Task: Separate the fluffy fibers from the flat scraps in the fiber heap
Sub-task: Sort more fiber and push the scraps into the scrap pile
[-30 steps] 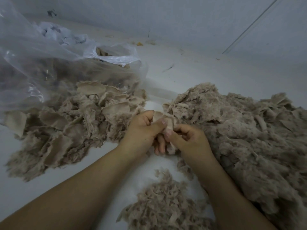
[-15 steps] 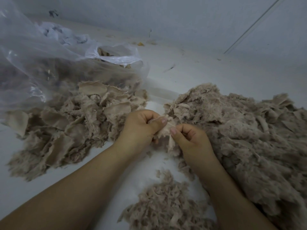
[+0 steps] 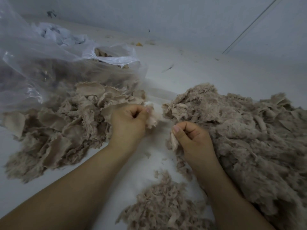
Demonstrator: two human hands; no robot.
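Just one camera here, head-mounted and wide-angle, looking forward and down from close above both forearms. It takes in the pale counter (image 3: 191, 77) out to the wall (image 3: 182, 19) at the top. Edges bend a bit from the lens.

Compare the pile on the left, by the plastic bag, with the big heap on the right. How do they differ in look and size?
1. The left pile shows many flat, sheet-like scraps; the right heap looks mostly fluffy and matted.
2. The right heap is larger, running out of the picture; the left pile is smaller.
3. The left pile lies against the plastic bag; the right heap does not.
Both are the same greyish-tan material.
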